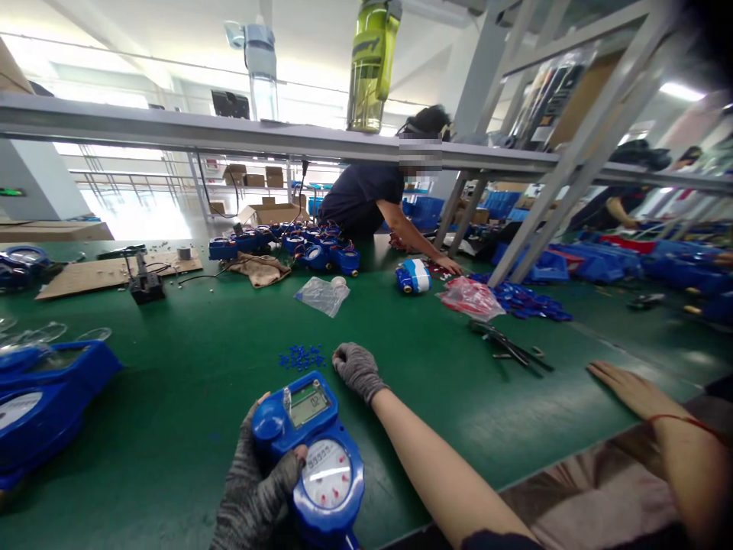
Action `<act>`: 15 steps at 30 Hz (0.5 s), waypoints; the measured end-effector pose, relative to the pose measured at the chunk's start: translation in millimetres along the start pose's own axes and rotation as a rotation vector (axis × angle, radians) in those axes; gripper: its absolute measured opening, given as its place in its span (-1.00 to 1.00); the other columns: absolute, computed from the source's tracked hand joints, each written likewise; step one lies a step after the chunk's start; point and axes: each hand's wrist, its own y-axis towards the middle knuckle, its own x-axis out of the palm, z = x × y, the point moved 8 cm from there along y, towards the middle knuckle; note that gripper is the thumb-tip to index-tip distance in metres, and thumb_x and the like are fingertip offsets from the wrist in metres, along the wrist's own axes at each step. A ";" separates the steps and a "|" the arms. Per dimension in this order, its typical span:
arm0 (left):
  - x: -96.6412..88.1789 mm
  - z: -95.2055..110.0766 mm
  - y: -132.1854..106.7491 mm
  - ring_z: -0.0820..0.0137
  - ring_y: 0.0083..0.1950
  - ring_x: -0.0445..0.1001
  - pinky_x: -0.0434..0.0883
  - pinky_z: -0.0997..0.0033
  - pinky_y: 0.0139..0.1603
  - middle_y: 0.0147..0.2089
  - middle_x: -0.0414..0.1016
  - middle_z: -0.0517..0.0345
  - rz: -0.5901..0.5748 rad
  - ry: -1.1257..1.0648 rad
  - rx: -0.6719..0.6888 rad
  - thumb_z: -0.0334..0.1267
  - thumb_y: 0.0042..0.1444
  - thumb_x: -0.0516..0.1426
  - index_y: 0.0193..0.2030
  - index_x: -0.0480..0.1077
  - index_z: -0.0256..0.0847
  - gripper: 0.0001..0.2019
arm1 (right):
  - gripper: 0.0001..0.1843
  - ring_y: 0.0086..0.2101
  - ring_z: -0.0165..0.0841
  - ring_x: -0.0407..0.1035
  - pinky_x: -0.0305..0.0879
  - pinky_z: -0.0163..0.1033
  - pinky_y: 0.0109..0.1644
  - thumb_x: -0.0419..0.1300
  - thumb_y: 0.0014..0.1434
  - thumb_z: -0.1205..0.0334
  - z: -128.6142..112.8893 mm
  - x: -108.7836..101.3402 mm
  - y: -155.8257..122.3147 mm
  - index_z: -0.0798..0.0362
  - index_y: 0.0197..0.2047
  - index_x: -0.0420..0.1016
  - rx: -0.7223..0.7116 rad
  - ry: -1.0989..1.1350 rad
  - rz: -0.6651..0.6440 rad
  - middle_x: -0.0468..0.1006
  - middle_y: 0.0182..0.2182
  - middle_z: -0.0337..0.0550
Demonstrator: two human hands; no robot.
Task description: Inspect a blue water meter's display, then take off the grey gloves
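My left hand (257,481), in a grey fingerless glove, grips a blue water meter (330,480) by its side, with the thumb over the edge of the white dial. The meter has a small display window (309,405) at its top and is tilted toward me. Just beyond it lies a pile of small blue plastic pieces (302,357) on the green table. My right hand (360,372), gloved the same way, is at the right edge of this pile. Its fingers are curled together, and what they hold, if anything, is hidden.
More blue meters stand at left (51,405) and at the back (321,252). A plastic bag (324,296), a blue-and-white meter (413,276) and black cutters (509,345) lie beyond. A person's hand (624,386) rests at right; another person (366,198) reaches across under the shelf (321,140).
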 end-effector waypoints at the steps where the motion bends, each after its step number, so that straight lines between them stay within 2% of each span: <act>1: -2.4 -1.2 1.5 0.05 0.14 0.43 0.47 0.07 0.13 0.21 0.36 0.00 0.000 0.004 0.003 -0.04 -0.27 0.43 0.30 0.02 0.06 0.00 | -0.83 -0.24 -0.33 0.39 0.25 -0.29 -0.13 0.17 0.13 0.23 -1.3 0.8 0.1 0.07 -0.27 0.57 -0.013 -0.009 -0.001 0.55 -0.29 -0.09; 5: -6.5 -2.2 4.6 0.02 0.20 0.36 0.38 0.00 0.23 0.25 0.31 -0.05 -0.026 0.037 0.043 -0.06 -0.23 0.42 0.30 0.05 0.01 -0.04 | -0.85 -0.23 -0.32 0.38 0.25 -0.28 -0.11 0.18 0.13 0.29 -0.9 3.4 4.9 0.14 -0.27 0.55 -0.044 0.007 -0.047 0.53 -0.28 -0.04; 8: -5.3 1.4 2.5 0.00 0.21 0.35 0.35 -0.03 0.24 0.25 0.29 -0.10 -0.018 0.057 0.063 -0.07 -0.18 0.41 0.30 0.05 -0.05 -0.07 | -0.83 -0.23 -0.36 0.38 0.27 -0.32 -0.11 0.14 0.18 0.30 -2.9 -7.5 -0.6 0.19 -0.22 0.52 -0.056 0.079 -0.080 0.53 -0.25 -0.05; 11: -2.7 4.2 -0.4 0.00 0.17 0.38 0.38 -0.02 0.20 0.24 0.31 -0.10 -0.001 0.047 0.049 -0.07 -0.22 0.42 0.29 0.08 -0.07 -0.07 | -0.81 -0.21 -0.45 0.39 0.29 -0.41 -0.12 0.09 0.25 0.26 -20.1 -35.0 -35.0 0.16 -0.15 0.46 -0.141 0.279 -0.117 0.52 -0.22 -0.15; 13: -1.0 4.6 -1.6 0.02 0.19 0.37 0.37 0.01 0.22 0.25 0.31 -0.07 -0.002 0.035 0.044 -0.08 -0.22 0.42 0.28 0.09 -0.04 -0.08 | -0.83 -0.23 -0.47 0.38 0.29 -0.41 -0.14 0.12 0.25 0.22 -40.2 -57.0 -72.6 0.14 -0.19 0.44 -0.251 0.502 -0.177 0.50 -0.25 -0.19; 15: 0.8 3.4 -2.3 0.04 0.20 0.37 0.36 0.03 0.23 0.25 0.30 -0.03 -0.018 0.003 0.037 -0.10 -0.18 0.41 0.29 0.08 0.01 -0.10 | -0.85 -0.27 -0.48 0.36 0.28 -0.40 -0.17 0.14 0.23 0.21 -55.2 -74.7 -107.9 0.11 -0.25 0.44 -0.308 0.542 -0.211 0.48 -0.30 -0.24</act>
